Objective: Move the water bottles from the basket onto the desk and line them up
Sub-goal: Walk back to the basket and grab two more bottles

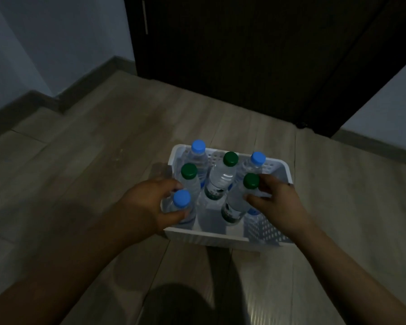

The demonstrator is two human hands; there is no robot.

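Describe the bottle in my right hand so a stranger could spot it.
Find the white perforated plastic basket on the wooden floor. At its near right, the right hand grips a clear plastic bottle. It is the rightmost green-capped one; the left hand grips a blue-capped bottle.

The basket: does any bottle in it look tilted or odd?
Nothing spilled or damaged. The green-capped bottle held by the right hand leans rightward; the blue-capped bottle in the left hand and the others stand nearly upright.
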